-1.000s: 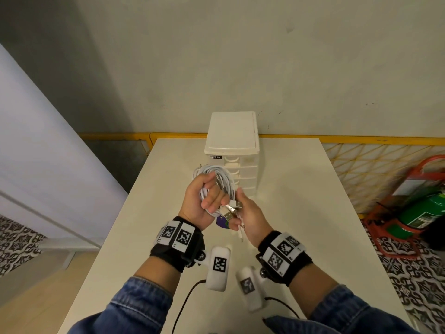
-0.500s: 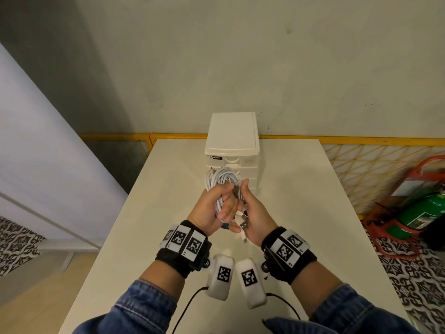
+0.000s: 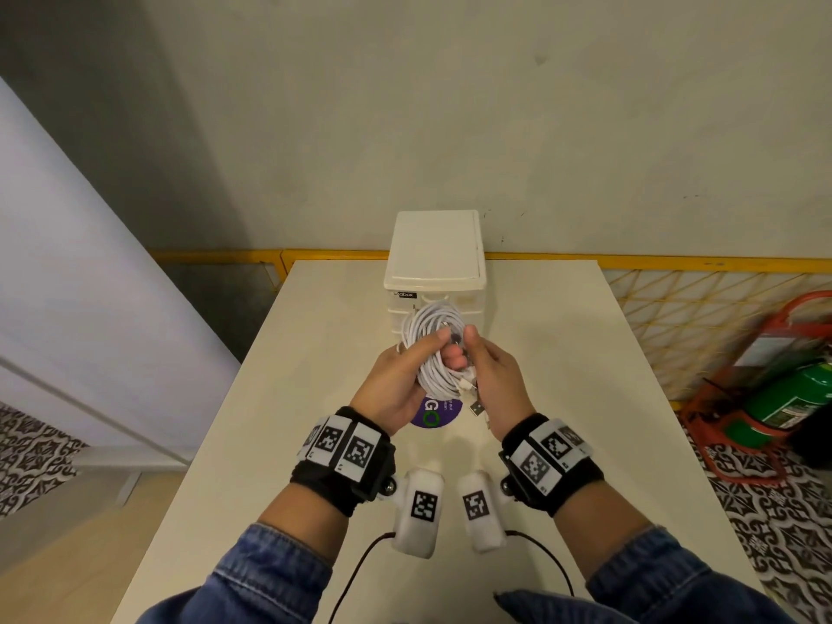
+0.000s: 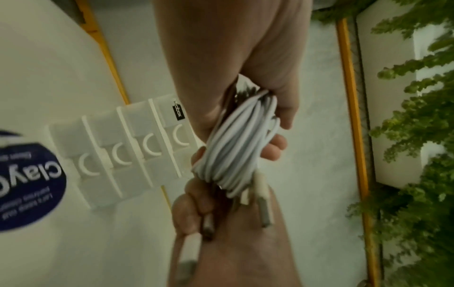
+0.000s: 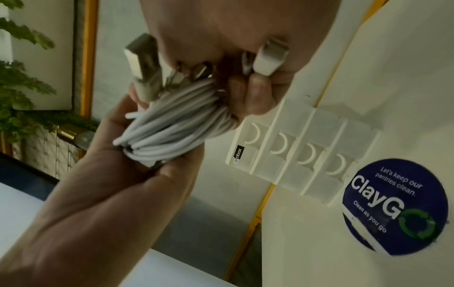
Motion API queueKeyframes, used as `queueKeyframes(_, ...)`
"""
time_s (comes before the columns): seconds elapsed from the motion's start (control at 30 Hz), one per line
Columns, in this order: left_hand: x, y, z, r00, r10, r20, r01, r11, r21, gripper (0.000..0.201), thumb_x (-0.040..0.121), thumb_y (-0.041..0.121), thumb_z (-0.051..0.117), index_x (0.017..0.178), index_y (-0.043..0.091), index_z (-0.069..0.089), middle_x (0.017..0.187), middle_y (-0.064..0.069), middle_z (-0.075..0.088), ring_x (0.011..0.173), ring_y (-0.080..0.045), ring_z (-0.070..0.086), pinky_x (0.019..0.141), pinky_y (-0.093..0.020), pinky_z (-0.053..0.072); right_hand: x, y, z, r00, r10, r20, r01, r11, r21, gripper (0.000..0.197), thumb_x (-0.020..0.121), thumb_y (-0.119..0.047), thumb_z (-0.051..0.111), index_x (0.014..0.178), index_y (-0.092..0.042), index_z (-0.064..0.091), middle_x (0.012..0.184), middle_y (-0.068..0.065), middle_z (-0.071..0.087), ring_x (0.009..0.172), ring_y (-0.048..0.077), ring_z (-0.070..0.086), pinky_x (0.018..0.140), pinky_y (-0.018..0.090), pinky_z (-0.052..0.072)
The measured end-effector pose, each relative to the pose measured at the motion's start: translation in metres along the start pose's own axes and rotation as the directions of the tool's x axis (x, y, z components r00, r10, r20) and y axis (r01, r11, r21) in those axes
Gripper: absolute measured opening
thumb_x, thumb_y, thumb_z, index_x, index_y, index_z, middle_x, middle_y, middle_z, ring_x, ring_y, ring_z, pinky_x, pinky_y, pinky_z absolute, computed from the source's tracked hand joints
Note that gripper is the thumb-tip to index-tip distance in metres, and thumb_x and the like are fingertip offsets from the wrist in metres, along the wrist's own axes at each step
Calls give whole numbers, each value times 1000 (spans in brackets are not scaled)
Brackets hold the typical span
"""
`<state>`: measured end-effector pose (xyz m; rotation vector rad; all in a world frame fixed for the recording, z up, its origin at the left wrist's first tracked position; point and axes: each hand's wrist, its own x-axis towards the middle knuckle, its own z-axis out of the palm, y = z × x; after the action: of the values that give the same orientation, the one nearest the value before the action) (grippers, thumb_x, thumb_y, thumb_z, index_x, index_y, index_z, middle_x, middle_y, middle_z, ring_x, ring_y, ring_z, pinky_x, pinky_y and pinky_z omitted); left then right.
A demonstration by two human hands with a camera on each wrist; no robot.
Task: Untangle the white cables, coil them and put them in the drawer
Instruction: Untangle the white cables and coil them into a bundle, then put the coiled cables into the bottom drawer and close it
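A coil of white cables (image 3: 433,335) is held up in front of the white drawer unit (image 3: 436,249). My left hand (image 3: 403,380) grips the coil (image 4: 236,147), fingers curled round its strands. My right hand (image 3: 488,376) closes on it from the right, thumb up by the left thumb, and holds the plug ends against the bundle (image 5: 172,128). One USB plug (image 3: 477,407) hangs below the hands. In the wrist views the unit (image 5: 302,155) shows several drawers with crescent handles, all closed.
The drawer unit stands at the far middle of a cream table (image 3: 562,353). A round blue sticker (image 3: 439,414) lies on the tabletop under my hands. A yellow railing (image 3: 675,263) runs behind the table, and a green cylinder in a red frame (image 3: 783,398) stands on the floor to the right.
My right hand has come up from below the coil to close on it beside the left hand. Both hands have lifted the coil a little toward the drawer unit.
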<state>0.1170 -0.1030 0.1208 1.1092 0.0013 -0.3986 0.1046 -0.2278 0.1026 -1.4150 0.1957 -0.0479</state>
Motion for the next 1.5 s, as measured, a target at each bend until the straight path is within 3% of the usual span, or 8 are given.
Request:
queueKeyframes(0.13, 4, -1, -1, 998, -18, 57, 26, 989, -143, 32, 84, 27, 65, 59, 11, 54, 47, -1, 45, 56, -17, 46, 66, -26, 49, -1, -2, 5, 995, 76, 67, -82, 993, 86, 42, 93, -46, 46, 97, -12, 71, 81, 9, 72, 77, 18, 68, 65, 25, 54)
queueKeyframes(0.2, 6, -5, -5, 995, -2, 96, 19, 986, -167, 42, 85, 21, 59, 47, 16, 42, 44, 1, 32, 54, -16, 33, 66, -26, 46, -2, 1, 7, 981, 133, 144, -151, 981, 124, 44, 93, -51, 42, 93, -19, 73, 85, 7, 73, 85, 19, 69, 76, 29, 54)
queueKeyframes(0.37, 2, -5, -10, 989, 20, 146, 0, 991, -136, 44, 88, 14, 51, 45, 16, 42, 41, 4, 33, 42, -9, 36, 64, -25, 47, -5, 2, 6, 970, 152, 191, -183, 971, 155, 48, 94, -49, 41, 108, -11, 68, 99, 14, 72, 94, 23, 68, 78, 30, 54)
queueKeyframes(0.63, 1, -7, -19, 996, -14, -91, 27, 989, 144, 13, 88, 12, 64, 90, 0, 67, 72, -9, 68, 67, -19, 65, 60, -24, 54, 4, 15, 3, 997, 49, 64, -52, 998, 38, 31, 93, -37, 51, 102, -12, 67, 96, 13, 72, 93, 29, 68, 87, 43, 54)
queueKeyframes(0.8, 12, 4, -30, 996, -39, -85, 66, 936, 347, 68, 70, 46, 79, 113, -3, 62, 90, -15, 70, 75, -24, 69, 68, -30, 55, 4, 15, -3, 987, -39, 156, 70, 977, -201, 23, 94, -33, 52, 102, -18, 66, 72, -11, 65, 71, 6, 63, 71, 25, 51)
queueKeyframes(1.0, 11, -9, -17, 971, 49, -234, 4, 975, 220, 24, 85, 24, 70, 93, 2, 68, 49, 2, 58, 40, -9, 54, 44, -18, 45, 6, 16, -6, 982, 20, 187, 30, 965, -259, 23, 91, -38, 54, 82, -19, 62, 71, 1, 59, 72, 20, 59, 76, 40, 50)
queueKeyframes(1.3, 28, -17, -15, 921, 99, -377, -109, 994, -4, 21, 84, 26, 71, 78, 8, 64, 52, -2, 44, 40, -14, 40, 43, -22, 40, 8, 22, -17, 952, 101, 289, -155, 973, 170, 76, 75, -69, 52, 132, -20, 50, 131, 15, 56, 118, 28, 56, 100, 41, 45)
queueKeyframes(1.5, 43, -16, -15, 876, 116, -468, -180, 979, -93, 21, 85, 28, 70, 77, 10, 64, 58, -4, 52, 47, -16, 49, 48, -23, 44, 12, 27, -10, 970, 82, 229, -163, 918, 362, 90, 60, -73, 63, 133, -24, 47, 127, 2, 60, 118, 18, 57, 96, 39, 49)
